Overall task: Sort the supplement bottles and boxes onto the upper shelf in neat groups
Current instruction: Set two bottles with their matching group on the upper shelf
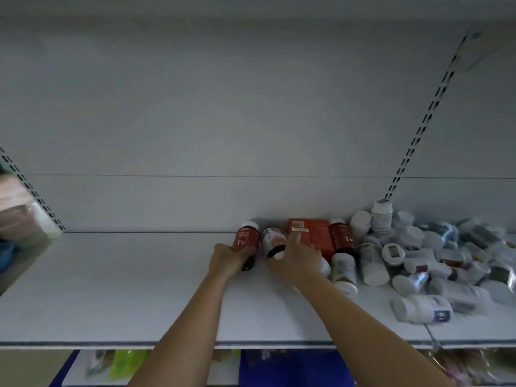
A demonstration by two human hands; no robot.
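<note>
On the white upper shelf [125,289] my left hand [227,258] grips a red bottle marked "Fe" [245,241] with a white cap, held near the back wall. My right hand [300,259] rests its fingers on a red box [314,237] and covers part of a pale pink-labelled bottle [272,241] lying beside it. A second red "Fe" bottle [343,237] stands just right of the box. A jumbled heap of white bottles [424,258] fills the shelf's right side.
A slotted upright [418,129] runs up the back wall at the right, another [30,191] at the left. Packaged goods [16,216] sit on the neighbouring shelf at far left. Colourful packs [125,364] show below the shelf's front edge.
</note>
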